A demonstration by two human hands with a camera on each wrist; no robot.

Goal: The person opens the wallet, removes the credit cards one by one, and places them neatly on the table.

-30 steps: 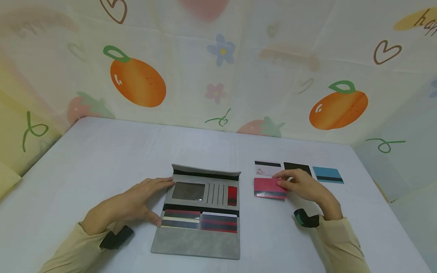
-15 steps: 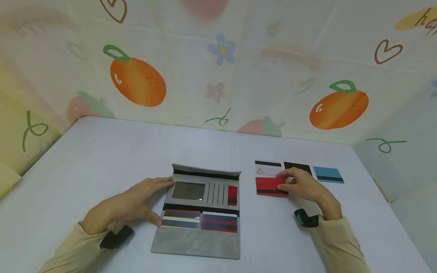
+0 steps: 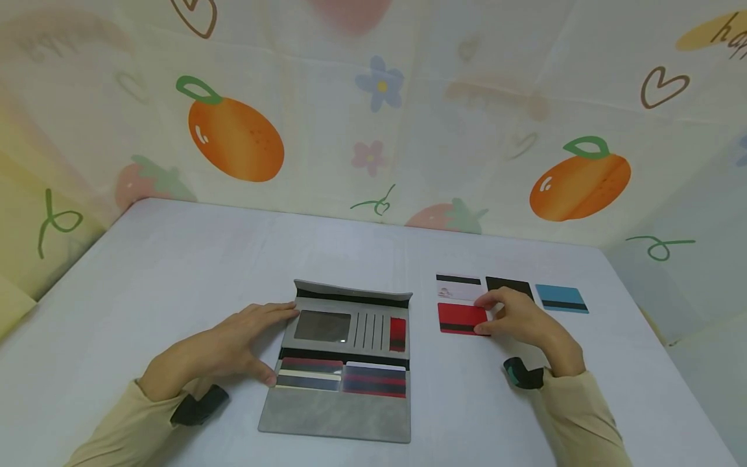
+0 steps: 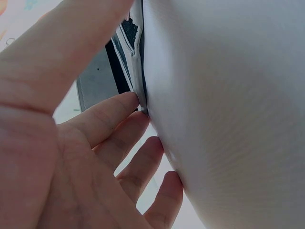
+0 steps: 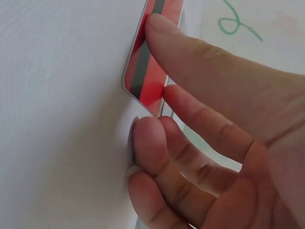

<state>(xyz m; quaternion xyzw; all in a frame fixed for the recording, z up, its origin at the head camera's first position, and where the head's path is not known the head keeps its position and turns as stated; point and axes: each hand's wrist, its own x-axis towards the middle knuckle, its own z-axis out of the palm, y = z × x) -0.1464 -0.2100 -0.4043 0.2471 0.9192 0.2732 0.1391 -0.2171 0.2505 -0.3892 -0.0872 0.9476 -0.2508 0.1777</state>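
Observation:
A grey wallet (image 3: 332, 416) lies unfolded, with several striped cards (image 3: 373, 381) in its lower pockets and a red card (image 3: 397, 335) in an upper slot. Along its left side my left hand (image 3: 222, 347) rests, fingertips and thumb at the edge; in the left wrist view the fingers (image 4: 107, 117) are fairly straight. My right hand (image 3: 522, 319) is at a loose red card (image 3: 458, 318) with a dark stripe, which lies flat on the table. The right wrist view has the thumb on the card's (image 5: 147, 71) face near one long edge and the index fingertip at the opposite edge.
Behind the loose red card lie a white card (image 3: 458, 289) with a dark stripe, a black card (image 3: 506, 283) partly covered by my right hand, and a blue card (image 3: 561, 298). A fruit-patterned cloth (image 3: 408, 130) hangs behind the white table (image 3: 222, 259).
The red card has shifted slightly right and back, from a tilted, pinkish look to flat and deeper red. My right thumb has slid toward its front edge. My left hand has stayed put.

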